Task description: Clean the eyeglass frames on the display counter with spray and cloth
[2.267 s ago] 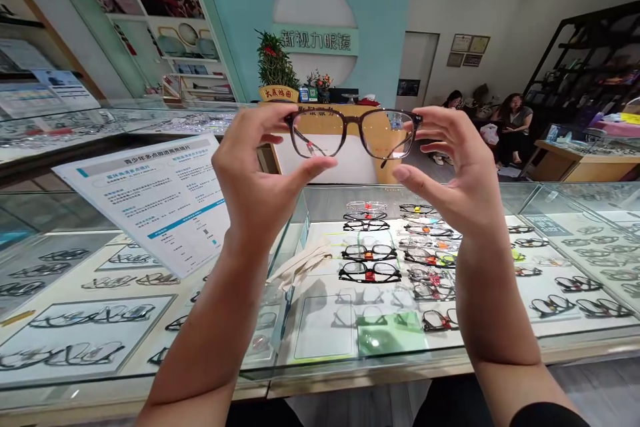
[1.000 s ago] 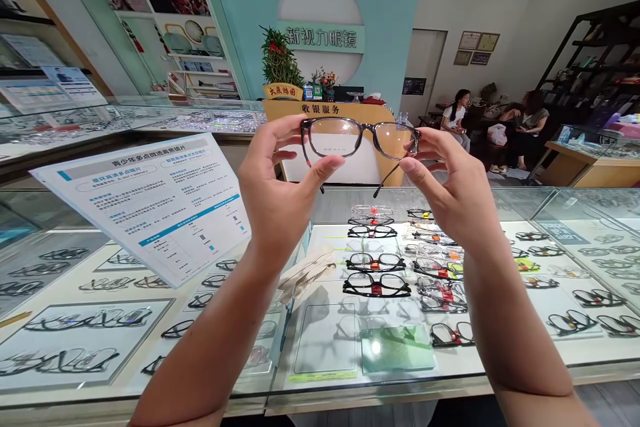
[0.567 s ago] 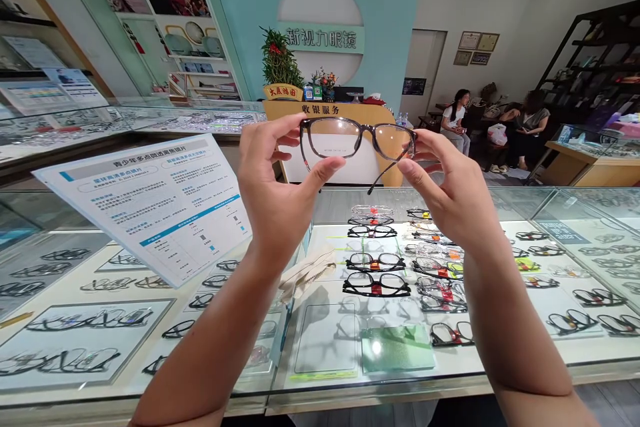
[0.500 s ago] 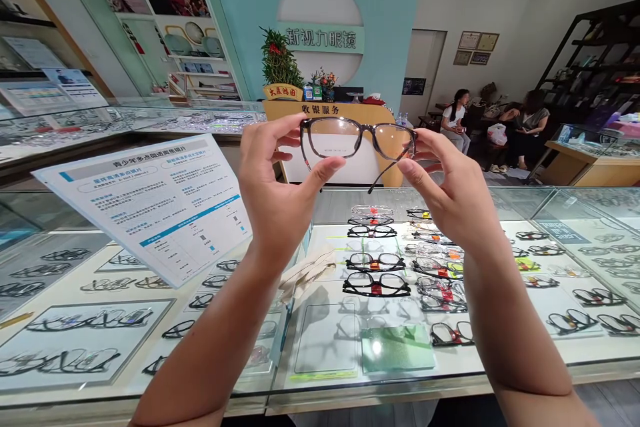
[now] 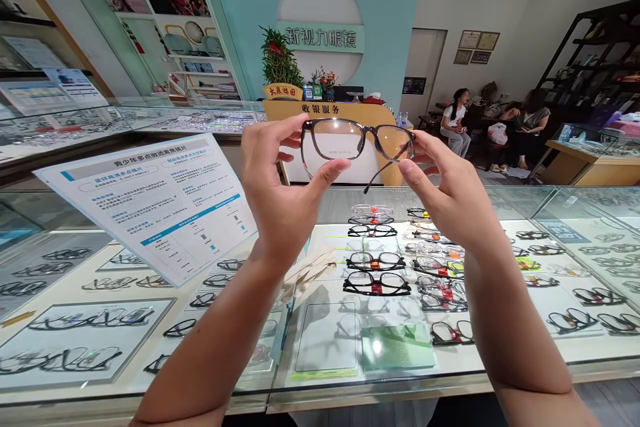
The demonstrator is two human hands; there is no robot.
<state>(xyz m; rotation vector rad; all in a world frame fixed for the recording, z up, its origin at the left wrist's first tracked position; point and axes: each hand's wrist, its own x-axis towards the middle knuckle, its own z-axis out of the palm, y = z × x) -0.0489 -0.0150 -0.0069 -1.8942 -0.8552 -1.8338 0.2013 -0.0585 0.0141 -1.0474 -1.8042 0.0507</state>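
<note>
A pair of dark-framed eyeglasses (image 5: 369, 128) is held up in front of me, above the glass counter. My left hand (image 5: 283, 187) grips its left end, thumb below and fingers behind the rim. At the other end, my right hand (image 5: 445, 193) pinches the frame near the hinge between thumb and fingers. One temple arm slants down between the hands; the other is mostly hidden by my left hand. Small print shows on the left lens. Beneath, several black eyeglasses (image 5: 376, 283) with red tags lie in the case, and a beige cloth (image 5: 310, 272) rests near my left wrist.
A printed leaflet (image 5: 155, 207) stands tilted at the left. The glass display counter (image 5: 280, 392) spans the front, with a green cloth (image 5: 399, 347) at its near side. Behind are a wooden reception desk (image 5: 350, 111), a potted plant (image 5: 280, 63) and two seated people (image 5: 454, 123) at the right.
The eyeglasses have turned slightly in my hands, and the hanging temple tip has shifted a little left. Both hands keep their hold and have barely moved.
</note>
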